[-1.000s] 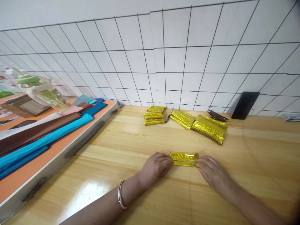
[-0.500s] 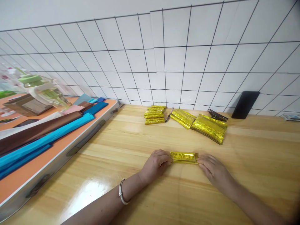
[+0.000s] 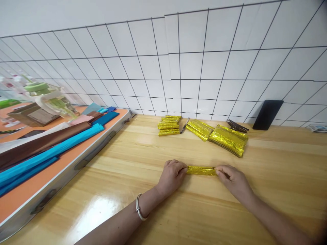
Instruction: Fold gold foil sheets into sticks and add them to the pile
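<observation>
A narrow gold foil strip (image 3: 201,170) lies crosswise between my hands, close to the wooden table (image 3: 143,149). My left hand (image 3: 173,175), with a bracelet on the wrist, pinches its left end. At the right end, the fingers of my right hand (image 3: 231,177) are closed on the foil. Farther back sit several narrow gold foil pieces (image 3: 169,126) in a row. Right of them are a smaller flat gold stack (image 3: 199,129) and a larger gold stack (image 3: 229,139), which touch each other.
A pen (image 3: 184,126) lies beside the narrow pieces. Behind the large stack is a dark hair clip (image 3: 237,126). A black phone (image 3: 267,115) leans on the tiled wall. On the left, an orange-topped case (image 3: 63,146) holds coloured rolls, a cardboard box (image 3: 34,114) and a green-lidded bottle (image 3: 38,87).
The foil strip between my hands looks narrower, its near edge turned up. Both hands have shifted slightly, and their fingertips now pinch the ends.
</observation>
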Motion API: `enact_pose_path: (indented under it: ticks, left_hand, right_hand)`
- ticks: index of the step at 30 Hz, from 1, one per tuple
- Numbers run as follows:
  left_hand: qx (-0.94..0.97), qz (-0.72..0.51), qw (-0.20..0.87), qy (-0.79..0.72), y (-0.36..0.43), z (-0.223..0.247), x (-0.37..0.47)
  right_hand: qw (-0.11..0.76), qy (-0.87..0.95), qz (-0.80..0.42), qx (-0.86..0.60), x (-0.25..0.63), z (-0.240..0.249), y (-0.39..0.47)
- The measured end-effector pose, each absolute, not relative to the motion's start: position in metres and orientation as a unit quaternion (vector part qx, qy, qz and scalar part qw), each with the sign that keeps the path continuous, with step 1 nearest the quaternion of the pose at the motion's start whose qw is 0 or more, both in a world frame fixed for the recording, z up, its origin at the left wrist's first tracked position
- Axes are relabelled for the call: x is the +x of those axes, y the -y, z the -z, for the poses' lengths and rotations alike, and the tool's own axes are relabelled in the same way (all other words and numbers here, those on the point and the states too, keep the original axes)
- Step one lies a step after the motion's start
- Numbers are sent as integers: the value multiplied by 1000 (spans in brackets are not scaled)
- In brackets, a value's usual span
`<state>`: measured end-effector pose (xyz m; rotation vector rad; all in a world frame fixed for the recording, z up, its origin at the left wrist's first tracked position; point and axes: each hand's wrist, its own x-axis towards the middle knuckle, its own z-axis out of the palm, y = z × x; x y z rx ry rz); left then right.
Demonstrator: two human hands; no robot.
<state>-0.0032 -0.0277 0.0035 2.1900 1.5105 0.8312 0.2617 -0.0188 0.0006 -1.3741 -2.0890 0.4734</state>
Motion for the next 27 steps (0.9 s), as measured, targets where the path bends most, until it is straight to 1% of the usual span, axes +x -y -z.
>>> enact_pose_path:
  ticks: [6,11,18,27]
  left_hand:
    - [760,-287,146,-564,25,-5,4]
    - [756,-266,107,-588,21,-2,11]
    - [760,-249,95,-593,18,-1,13]
    - [773,-195,58,-600,24,-4,13]
  right_hand:
    - [255,787,-158,-540,256,-8,13]
    - [225,801,-109,-544,254,-3,8]
    - [190,812,-70,-547,250,-4,6]
    - [185,825,-37,-532,249,-3,9]
